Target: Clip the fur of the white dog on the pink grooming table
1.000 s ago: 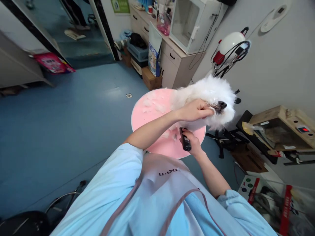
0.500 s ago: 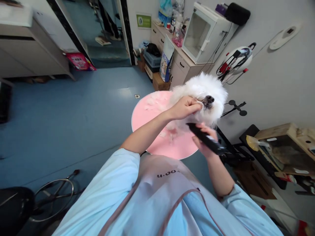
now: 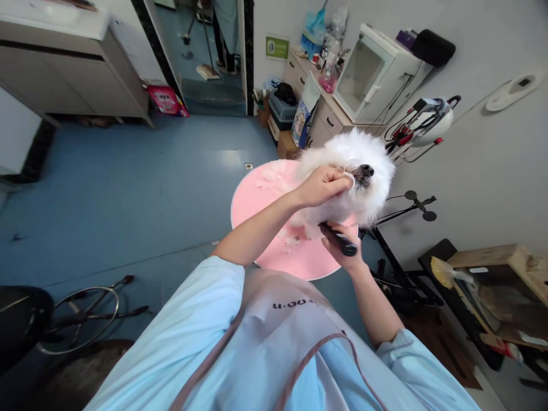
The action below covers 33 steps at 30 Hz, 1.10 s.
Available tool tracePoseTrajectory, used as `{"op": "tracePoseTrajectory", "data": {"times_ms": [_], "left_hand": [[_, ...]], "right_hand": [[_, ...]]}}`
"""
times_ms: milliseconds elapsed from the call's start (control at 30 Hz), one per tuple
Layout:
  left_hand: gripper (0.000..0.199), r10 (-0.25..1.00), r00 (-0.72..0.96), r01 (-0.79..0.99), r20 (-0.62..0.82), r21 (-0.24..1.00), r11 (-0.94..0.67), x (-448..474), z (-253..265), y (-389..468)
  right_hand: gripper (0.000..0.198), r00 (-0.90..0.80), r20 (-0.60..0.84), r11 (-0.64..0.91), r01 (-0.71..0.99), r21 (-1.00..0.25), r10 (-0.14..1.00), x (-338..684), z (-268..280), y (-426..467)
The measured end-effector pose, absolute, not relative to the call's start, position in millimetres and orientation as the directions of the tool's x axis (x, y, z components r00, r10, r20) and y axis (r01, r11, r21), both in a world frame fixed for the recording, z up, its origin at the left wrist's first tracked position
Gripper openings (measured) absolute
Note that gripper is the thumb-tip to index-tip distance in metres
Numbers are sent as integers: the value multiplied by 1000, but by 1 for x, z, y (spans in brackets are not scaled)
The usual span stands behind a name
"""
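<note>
I have the white dog [image 3: 336, 151] at the far right part of the round pink worktop [image 3: 248, 217], muzzle turned outward. My left hand [image 3: 327, 185] has its fingers closed on the side of the muzzle, by a pale strand. My right hand [image 3: 349, 264] has its fingers wrapped around a black clipper [image 3: 342, 241], its tip near the dog's chest; whether it touches, I can't tell. Cut fur [image 3: 292, 242] lies around on the worktop, so I judge the clipping partly done. The fur below the muzzle looks short; the head is long and fluffy, and I can't tell how much of it is left to trim. Beyond stands a drawer cabinet [image 3: 330, 121].
</note>
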<state>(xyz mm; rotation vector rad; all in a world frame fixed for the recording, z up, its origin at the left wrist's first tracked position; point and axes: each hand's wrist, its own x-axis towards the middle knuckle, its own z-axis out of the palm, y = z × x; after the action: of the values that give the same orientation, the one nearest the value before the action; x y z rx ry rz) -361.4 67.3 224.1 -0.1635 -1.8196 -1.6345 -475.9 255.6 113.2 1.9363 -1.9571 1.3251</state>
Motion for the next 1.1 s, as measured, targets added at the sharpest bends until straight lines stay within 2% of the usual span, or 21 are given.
{"op": "tracePoseTrajectory", "data": {"times_ms": [133,300,500,667,800,900,1100], "left_hand": [[43,-333,-779,486,531,847,215,-362,226,72],[43,-369,-778,464,509,861,210,-365,226,73],[42,-318,-795,479,516,857,191,-367,227,71],[42,-253,-835,458,489,872,174,-371,232,73],[44,-231,-852,442,470,882,164,-375,235,73],[44,-176,-864,451,473,880,152,-375,238,70],[42,-66,-908,401,413,905,141,-373,247,65]], "right_hand": [[37,-234,726,-222,-853,-472,-646,-475,136,249],[34,-196,713,-216,-870,-443,-673,-466,84,239],[27,-141,697,-228,-884,-408,-703,-457,25,249],[40,-283,745,-212,-844,-493,-604,-447,14,242],[38,-356,688,-123,-831,-543,-632,-435,-5,230],[37,-390,670,-72,-831,-551,-632,-422,-16,233],[34,-441,723,11,-857,-515,-533,-398,-14,236]]}}
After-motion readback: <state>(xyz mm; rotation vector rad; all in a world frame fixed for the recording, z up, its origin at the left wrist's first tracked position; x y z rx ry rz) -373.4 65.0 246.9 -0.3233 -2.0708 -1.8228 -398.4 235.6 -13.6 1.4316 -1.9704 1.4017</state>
